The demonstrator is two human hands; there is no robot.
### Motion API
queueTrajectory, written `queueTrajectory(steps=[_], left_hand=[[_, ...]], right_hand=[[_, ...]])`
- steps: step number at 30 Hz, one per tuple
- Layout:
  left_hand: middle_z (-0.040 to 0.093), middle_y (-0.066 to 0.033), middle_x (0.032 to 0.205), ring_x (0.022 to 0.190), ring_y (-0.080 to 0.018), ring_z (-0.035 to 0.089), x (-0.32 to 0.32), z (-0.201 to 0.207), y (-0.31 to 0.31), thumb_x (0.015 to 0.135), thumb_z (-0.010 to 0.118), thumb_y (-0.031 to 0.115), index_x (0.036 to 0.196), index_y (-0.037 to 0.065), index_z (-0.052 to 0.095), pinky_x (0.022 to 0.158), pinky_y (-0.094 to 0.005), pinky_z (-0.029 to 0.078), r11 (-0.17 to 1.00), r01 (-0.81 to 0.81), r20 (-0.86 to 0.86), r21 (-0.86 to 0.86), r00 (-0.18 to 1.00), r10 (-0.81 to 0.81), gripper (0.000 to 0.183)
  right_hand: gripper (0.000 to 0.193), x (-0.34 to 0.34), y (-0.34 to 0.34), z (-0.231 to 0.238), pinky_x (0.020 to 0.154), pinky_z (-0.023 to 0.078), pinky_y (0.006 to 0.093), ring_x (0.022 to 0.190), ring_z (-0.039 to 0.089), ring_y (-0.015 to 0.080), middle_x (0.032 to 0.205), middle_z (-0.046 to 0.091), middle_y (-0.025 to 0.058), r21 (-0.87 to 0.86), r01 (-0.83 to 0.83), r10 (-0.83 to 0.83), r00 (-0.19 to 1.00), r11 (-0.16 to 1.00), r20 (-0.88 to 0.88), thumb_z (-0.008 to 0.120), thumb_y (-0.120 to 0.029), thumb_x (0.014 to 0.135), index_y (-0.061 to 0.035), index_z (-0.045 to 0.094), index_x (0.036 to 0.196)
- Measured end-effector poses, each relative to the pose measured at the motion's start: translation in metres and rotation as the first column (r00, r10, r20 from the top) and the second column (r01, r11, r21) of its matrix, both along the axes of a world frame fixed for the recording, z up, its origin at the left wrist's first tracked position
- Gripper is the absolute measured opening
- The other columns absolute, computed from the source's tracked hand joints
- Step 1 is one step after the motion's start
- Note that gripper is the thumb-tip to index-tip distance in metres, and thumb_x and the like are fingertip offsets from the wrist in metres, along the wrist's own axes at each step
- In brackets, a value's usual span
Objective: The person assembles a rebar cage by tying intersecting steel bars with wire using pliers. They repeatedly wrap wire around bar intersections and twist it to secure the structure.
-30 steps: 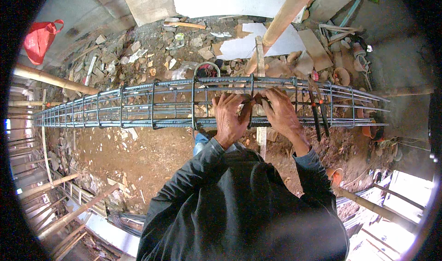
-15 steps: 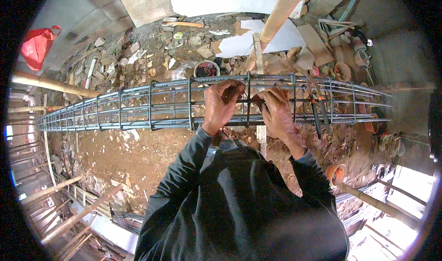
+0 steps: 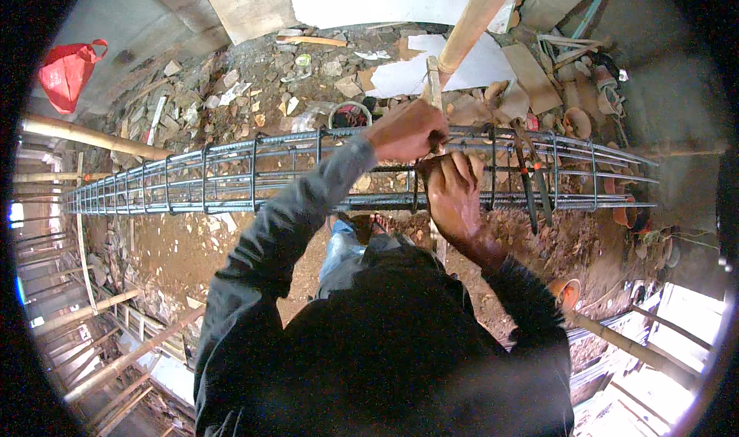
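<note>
A long steel rebar cage (image 3: 205, 177) with square stirrups runs across in front of me. My left hand (image 3: 409, 131) is closed over its far top bar, the forearm crossing above the cage. What its fingers pinch cannot be made out. Just nearer and to the right, my right hand (image 3: 457, 194) has its fingers curled in beside a stirrup. Its fingertips are close to the left hand, and whatever they hold is hidden. Dark-handled pincers (image 3: 526, 187) with orange bands hang over the cage to the right of my right hand.
Behind the cage a bamboo pole (image 3: 477, 25) slants up beside a wooden stake. Rubble, a white board (image 3: 400, 75) and a round bucket (image 3: 350, 115) lie on the far ground. A red bag (image 3: 68, 75) hangs at left. More bamboo poles (image 3: 96, 135) stand at the left.
My left hand has moved right and away from me, its forearm now across the cage. The right hand has turned and come slightly nearer. The pincers still hang in place.
</note>
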State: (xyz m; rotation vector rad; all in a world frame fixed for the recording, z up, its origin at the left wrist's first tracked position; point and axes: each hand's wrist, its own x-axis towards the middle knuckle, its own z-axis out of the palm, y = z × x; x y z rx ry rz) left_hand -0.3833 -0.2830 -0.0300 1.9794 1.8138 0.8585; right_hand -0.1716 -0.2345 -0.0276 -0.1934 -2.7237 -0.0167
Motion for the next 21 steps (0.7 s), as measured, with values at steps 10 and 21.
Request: queueTrajectory(steps=[10, 21], left_hand=[[0.083, -0.0125, 0.095, 0.083, -0.0275, 0.076, -0.033, -0.018, 0.104, 0.081, 0.091, 0.033, 0.107, 0.003, 0.084, 0.077, -0.0443, 0.059, 0.745, 0.519, 0.151, -0.420, 0.849, -0.506, 0.040], [0.082, -0.0120, 0.099, 0.088, -0.0205, 0.078, -0.045, 0.045, 0.047, 0.091, 0.089, 0.039, 0.117, 0.005, 0.081, 0.081, -0.0368, 0.062, 0.990, -0.109, 0.424, 0.084, 0.904, 0.064, 0.043]], right_hand=[[0.020, -0.029, 0.009, 0.037, 0.100, 0.051, 0.0487, 0.112, 0.063, 0.0345, 0.103, 0.065, 0.0171, 0.132, -0.374, 0.314, 0.890, 0.918, 0.331, 0.070, -0.018, 0.085, -0.0047, 0.068, 0.100], [0.024, -0.032, 0.037, 0.044, 0.073, 0.057, 0.0534, 0.085, 0.070, 0.0437, 0.090, 0.067, 0.0259, -0.115, -0.387, 0.403, 0.854, 0.915, 0.329, 0.065, -0.002, 0.084, 0.0053, 0.069, 0.106]])
